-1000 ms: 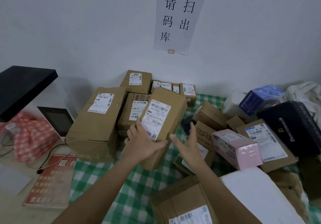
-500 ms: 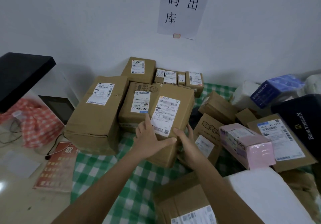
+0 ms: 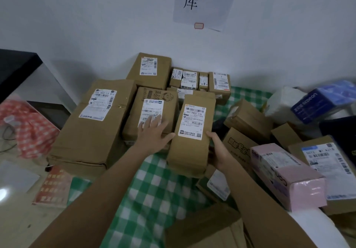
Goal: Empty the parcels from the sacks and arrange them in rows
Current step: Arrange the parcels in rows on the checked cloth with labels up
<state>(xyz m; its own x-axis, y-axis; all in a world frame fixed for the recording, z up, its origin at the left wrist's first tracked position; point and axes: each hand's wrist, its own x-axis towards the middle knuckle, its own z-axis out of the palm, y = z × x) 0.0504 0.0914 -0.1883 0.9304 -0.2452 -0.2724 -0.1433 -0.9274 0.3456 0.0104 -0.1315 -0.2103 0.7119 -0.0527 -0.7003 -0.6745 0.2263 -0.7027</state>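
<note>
Your right hand (image 3: 216, 147) grips the tall parcel (image 3: 192, 132) from its right side; its long axis runs away from you. Your left hand (image 3: 153, 134) lies flat, fingers spread, on the neighbouring box (image 3: 152, 111), touching the parcel's left edge.

The wall notice (image 3: 204, 3) is cut off by the top edge.

Dim, flat indoor light with soft shadows on the wall (image 3: 96, 26) beyond the fingertips. Small glare spot far left of the fingers. Motion blur and wide-angle bending toward the right edge.
</note>
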